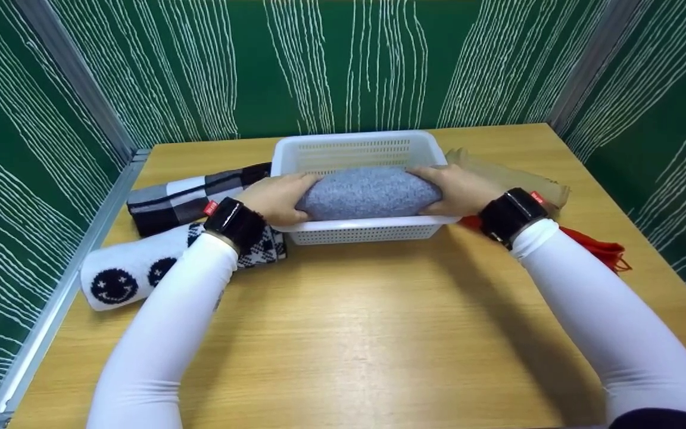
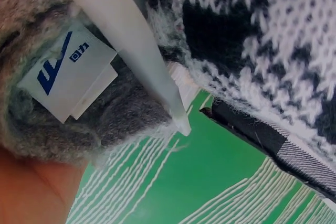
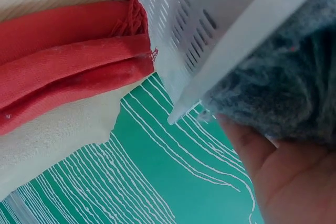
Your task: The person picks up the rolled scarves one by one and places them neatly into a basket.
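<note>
A rolled grey knitted scarf [image 1: 373,193] lies lengthwise across the front of the white plastic basket [image 1: 367,225], at the height of its rim. My left hand [image 1: 277,196] grips the roll's left end, my right hand [image 1: 456,187] its right end. In the left wrist view a white label [image 2: 73,72] shows on the scarf's end, beside the basket rim [image 2: 142,40]. The right wrist view has fingers [image 3: 252,145] under the fuzzy scarf end [image 3: 283,87], close to the basket wall [image 3: 184,19]. The scarf's underside is hidden.
Left of the basket lie a black, white and grey checked scarf [image 1: 194,196] and a white rolled scarf with black smiley faces [image 1: 134,277]. To its right are a beige scarf [image 1: 515,176] and a red fringed scarf [image 1: 596,247]. Green walls [image 1: 367,65] enclose the wooden table [image 1: 349,333].
</note>
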Tool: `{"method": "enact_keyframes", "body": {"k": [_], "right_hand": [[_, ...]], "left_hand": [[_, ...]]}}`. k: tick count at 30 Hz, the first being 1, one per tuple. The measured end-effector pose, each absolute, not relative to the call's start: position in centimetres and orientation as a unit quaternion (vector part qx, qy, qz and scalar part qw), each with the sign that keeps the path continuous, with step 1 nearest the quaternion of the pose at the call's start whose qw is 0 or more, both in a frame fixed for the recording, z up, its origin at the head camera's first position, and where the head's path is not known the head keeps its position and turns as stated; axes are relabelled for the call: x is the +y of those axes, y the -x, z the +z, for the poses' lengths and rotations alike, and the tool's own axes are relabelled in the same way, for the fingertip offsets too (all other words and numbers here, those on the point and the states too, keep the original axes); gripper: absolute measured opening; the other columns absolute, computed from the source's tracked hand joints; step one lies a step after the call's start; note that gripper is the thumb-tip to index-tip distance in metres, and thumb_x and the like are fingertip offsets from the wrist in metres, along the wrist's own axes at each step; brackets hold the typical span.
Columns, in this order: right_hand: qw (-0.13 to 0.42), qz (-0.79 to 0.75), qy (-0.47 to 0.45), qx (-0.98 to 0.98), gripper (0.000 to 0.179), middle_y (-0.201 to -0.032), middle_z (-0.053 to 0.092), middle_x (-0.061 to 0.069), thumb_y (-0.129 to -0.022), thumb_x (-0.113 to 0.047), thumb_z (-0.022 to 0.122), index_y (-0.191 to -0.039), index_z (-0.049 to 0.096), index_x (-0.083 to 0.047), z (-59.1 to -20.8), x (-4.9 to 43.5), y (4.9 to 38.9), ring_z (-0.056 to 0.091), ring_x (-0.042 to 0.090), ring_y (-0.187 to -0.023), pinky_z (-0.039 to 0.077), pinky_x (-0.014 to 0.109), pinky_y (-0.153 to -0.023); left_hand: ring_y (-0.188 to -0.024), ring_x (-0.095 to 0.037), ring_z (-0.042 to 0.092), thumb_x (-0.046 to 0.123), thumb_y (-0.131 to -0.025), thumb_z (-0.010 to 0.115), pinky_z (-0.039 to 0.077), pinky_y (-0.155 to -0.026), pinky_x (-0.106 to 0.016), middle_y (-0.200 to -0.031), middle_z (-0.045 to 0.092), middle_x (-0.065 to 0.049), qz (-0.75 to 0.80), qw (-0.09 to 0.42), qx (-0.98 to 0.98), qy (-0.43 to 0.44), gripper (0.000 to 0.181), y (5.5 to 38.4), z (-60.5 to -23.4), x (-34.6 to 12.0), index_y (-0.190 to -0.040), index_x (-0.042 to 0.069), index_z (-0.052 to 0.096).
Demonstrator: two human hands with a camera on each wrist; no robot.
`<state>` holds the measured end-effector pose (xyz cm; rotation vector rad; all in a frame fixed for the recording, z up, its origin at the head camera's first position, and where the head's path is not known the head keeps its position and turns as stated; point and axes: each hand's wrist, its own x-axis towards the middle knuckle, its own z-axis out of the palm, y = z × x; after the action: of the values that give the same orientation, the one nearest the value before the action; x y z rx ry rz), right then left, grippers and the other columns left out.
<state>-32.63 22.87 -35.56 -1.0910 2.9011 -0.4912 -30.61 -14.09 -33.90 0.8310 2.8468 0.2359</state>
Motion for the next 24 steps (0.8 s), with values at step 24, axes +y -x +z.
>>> {"method": "enact_keyframes", "body": {"k": [24], "right_hand": [[0.0,-0.101,0.343,0.934,0.077,-0.142,0.069,0.028,-0.086,-0.02,0.092,-0.153,0.058,0.001,-35.3,22.3,33.1,0.07,0.048,-0.124,0.05,0.065,-0.111]], "left_hand": [[-0.141,-0.035,0.061,0.022,-0.094,0.082,0.044,-0.124,-0.055,-0.15,0.064,-0.013,0.098,0.122,0.95,-0.271,0.063,31.8,-34.0,-13.7,-0.151,0.012,0.056]]}}
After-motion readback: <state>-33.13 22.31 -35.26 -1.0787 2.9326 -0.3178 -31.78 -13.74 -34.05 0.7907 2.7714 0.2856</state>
